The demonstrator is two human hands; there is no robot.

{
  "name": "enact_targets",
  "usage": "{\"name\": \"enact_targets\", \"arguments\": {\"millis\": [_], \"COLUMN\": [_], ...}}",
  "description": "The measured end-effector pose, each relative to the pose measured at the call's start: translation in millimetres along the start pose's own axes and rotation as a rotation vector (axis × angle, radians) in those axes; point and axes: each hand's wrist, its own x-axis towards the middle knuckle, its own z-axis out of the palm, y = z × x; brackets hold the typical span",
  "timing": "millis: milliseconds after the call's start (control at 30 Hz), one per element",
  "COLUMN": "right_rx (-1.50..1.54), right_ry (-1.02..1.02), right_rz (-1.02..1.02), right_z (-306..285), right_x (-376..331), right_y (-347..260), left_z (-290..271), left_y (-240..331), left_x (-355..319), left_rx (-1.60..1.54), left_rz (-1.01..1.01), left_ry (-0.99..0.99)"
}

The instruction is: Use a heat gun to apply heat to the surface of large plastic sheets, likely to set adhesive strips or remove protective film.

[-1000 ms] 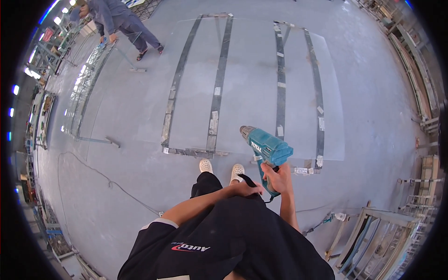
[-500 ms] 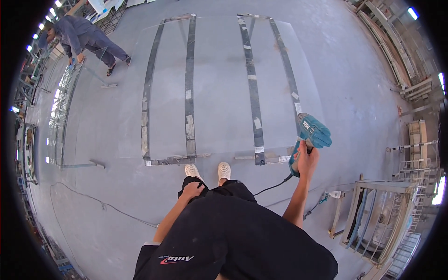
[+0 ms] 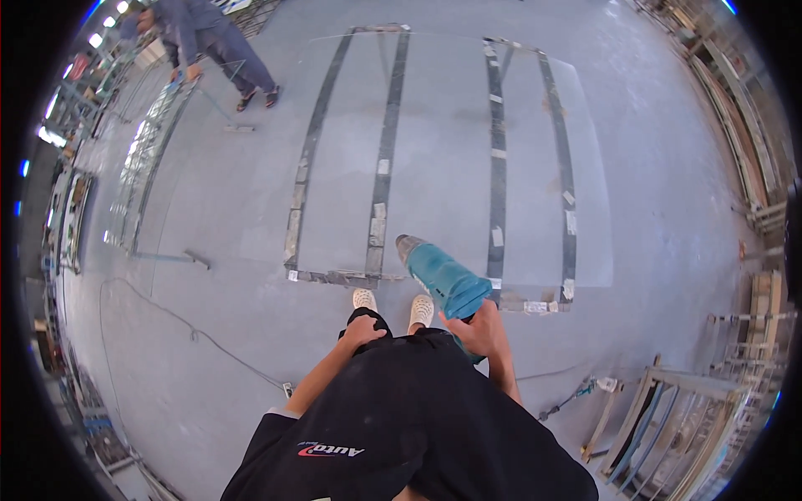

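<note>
My right hand (image 3: 483, 331) is closed round the grip of a teal heat gun (image 3: 449, 280). Its metal nozzle points up and to the left, over the near part of a large clear glass sheet (image 3: 597, 209). That sheet appears to lie across several dark padded bars (image 3: 497, 179), patched with pale tape. The gun's cord does not show clearly. On my left knee, over the black cloth, rests my left hand (image 3: 365, 331), its fingers curled and pressed together.
A person in dark blue (image 3: 213, 37) bends over another glass sheet (image 3: 150, 159) at far left. A cable (image 3: 194, 334) runs across the floor. A slatted metal frame (image 3: 677, 426) and a small teal tool (image 3: 585, 388) are at lower right.
My right hand has brought the heat gun left and closer to my body, turning its nozzle toward the upper left. My left hand stays on the knee. The view has shifted slightly.
</note>
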Motion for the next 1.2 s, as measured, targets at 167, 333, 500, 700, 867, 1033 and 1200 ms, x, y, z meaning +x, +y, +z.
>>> {"name": "enact_targets", "arguments": {"millis": [167,333,500,700,867,1033,1200], "right_rx": [-0.047,0.114,0.448,0.409,0.452,0.446,0.448], "right_ry": [-0.129,-0.109,-0.140,-0.145,-0.037,0.034,0.294], "right_rz": [-0.082,-0.064,0.070,0.220,0.239,0.282,0.184], "right_z": [12,11,8,16,22,4,-36], "right_x": [22,42,63,70,64,67,60], "right_y": [-16,8,7,26,24,40,49], "left_z": [3,13,28,32,16,9,3], "left_y": [2,-22,-43,-45,-28,-31,-28], "left_x": [-8,-17,-23,-36,-44,-31,-21], "left_rx": [-0.041,-0.147,-0.363,-0.460,-0.341,-0.349,-0.221], "left_rz": [-0.121,-0.153,0.012,-0.083,-0.206,-0.215,-0.176], "left_ry": [-0.004,0.061,0.161,0.297,0.320,0.112,0.059]}}
